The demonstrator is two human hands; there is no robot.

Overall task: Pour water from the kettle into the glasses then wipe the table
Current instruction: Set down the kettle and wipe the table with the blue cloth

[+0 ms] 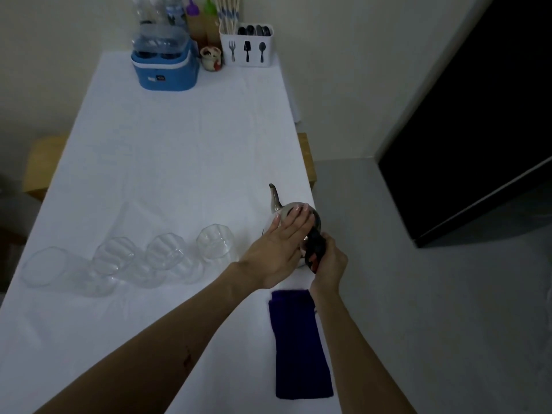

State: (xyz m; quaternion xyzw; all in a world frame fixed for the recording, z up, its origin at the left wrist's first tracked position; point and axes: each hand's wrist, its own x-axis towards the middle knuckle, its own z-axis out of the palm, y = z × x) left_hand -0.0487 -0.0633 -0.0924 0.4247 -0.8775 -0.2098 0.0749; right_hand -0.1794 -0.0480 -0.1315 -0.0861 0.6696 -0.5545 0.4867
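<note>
Under left hand (279,249), kettle (276,204)

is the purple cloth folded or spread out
Folded. The cloth lies as a narrow, thick strip near the table edge, with a doubled layer showing at its far end, below the right hand.

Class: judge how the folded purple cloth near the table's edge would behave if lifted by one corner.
The purple cloth looks soft, so it would probably flop and unfold. It seems light and unbreakable. Lying flat on the white tablecloth, it shouldn't roll.
</note>
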